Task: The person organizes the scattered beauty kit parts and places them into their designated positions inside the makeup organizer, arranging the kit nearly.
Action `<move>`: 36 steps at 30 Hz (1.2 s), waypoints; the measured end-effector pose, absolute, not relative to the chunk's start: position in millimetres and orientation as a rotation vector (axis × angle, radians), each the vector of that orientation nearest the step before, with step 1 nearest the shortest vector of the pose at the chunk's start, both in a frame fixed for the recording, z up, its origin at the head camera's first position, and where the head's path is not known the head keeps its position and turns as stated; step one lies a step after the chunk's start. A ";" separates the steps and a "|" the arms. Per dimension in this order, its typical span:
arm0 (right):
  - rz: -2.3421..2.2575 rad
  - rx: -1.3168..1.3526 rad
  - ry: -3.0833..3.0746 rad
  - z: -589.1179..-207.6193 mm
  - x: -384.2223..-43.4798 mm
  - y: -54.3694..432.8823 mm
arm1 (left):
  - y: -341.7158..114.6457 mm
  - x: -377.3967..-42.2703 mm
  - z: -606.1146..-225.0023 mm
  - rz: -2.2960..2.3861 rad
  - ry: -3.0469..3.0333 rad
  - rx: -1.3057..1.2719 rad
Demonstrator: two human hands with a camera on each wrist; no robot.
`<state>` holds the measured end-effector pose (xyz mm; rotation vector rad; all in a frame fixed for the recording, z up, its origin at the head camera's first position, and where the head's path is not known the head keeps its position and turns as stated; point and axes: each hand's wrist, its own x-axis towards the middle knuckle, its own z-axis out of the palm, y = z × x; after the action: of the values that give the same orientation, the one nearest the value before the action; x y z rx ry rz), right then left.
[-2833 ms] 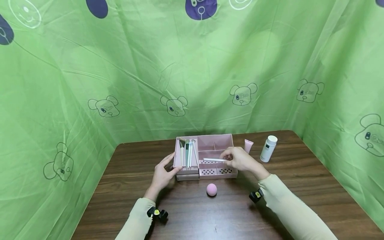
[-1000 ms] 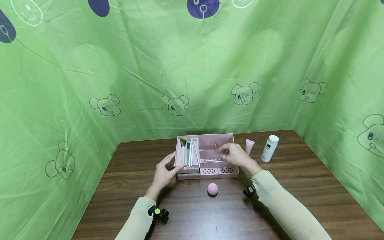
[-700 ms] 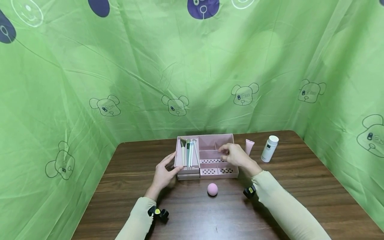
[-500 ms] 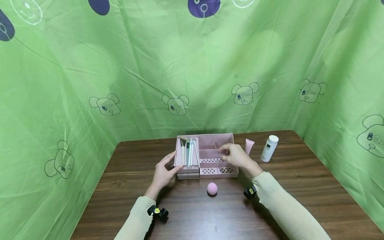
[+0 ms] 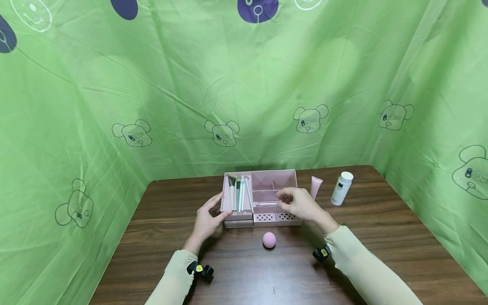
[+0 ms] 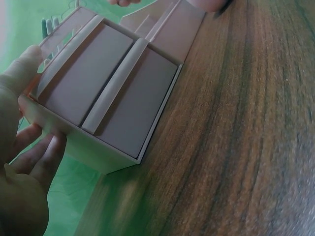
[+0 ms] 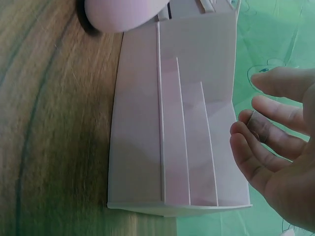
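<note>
A pink cosmetics organizer (image 5: 262,181) stands at the table's far side, several makeup brushes (image 5: 238,192) in its left tray. My left hand (image 5: 206,222) grips its left front corner; in the left wrist view the thumb (image 6: 22,69) lies at the top edge and the fingers are against the side. A slim silvery tube (image 5: 267,204) shows in the middle row of the right half. My right hand (image 5: 303,205) hovers at that row, thumb close to the tube's right end. In the right wrist view its fingers (image 7: 275,110) are loosely bent and apart, with nothing between them.
A pink ball-shaped sponge (image 5: 269,240) sits in front of the organizer. Right of it stand a small pink squeeze tube (image 5: 315,186) and a white bottle (image 5: 342,189). Green printed cloth (image 5: 259,84) hangs behind the wooden table (image 5: 244,279).
The right hand held the slim tube 2.8 s ago; its fingers have since let go of it. In the last half second that hand lowered slightly. The left hand keeps its place.
</note>
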<state>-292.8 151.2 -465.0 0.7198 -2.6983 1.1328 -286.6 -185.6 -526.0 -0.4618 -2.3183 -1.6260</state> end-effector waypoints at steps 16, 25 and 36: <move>1.204 0.928 -2.655 -465.8 -269.4 146.1 | -181.5 -280.3 -518.3 -1.606 -2.310 -0.480; 1.122 1.051 -2.620 -475.1 -263.4 146.4 | -184.8 -285.2 -522.8 -1.580 -2.309 -0.483; 1.102 1.131 -2.640 -479.4 -254.3 140.5 | -185.4 -284.8 -522.9 -1.567 -2.339 -0.455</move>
<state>-254.3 140.5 -479.4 1.1307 -2.6397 1.1018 -284.8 -185.4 -522.9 -0.4552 -2.3393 -1.5667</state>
